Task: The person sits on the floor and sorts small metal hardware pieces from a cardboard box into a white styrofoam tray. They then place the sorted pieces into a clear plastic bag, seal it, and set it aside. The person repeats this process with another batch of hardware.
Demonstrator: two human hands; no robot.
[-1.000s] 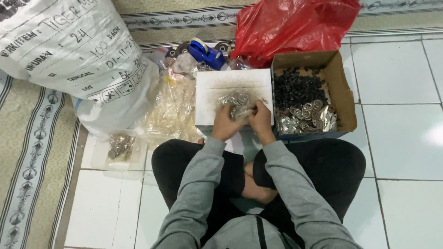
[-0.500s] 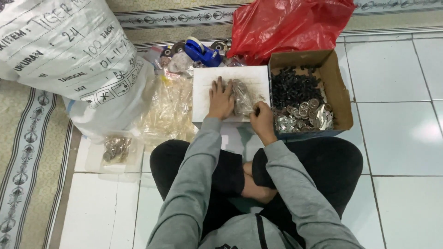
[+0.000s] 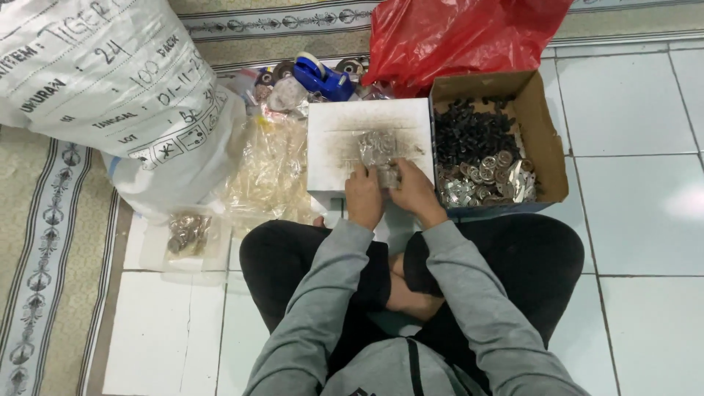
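Clear bag of metal parts (image 3: 378,152) on white box (image 3: 334,139); L hand (image 3: 364,195) & R hand (image 3: 413,190) fingers clamped on it.

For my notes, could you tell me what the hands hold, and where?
Both hands, left and right, pinch the near edge of a small clear packet of metal parts.

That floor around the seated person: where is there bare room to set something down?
Bare white tiles lie right of the cardboard box, and more in front of the small clear bag of parts at lower left. It is crowded between the big white sack and the box, where both hands, left hand and right hand, press a clear packet on the white slab.
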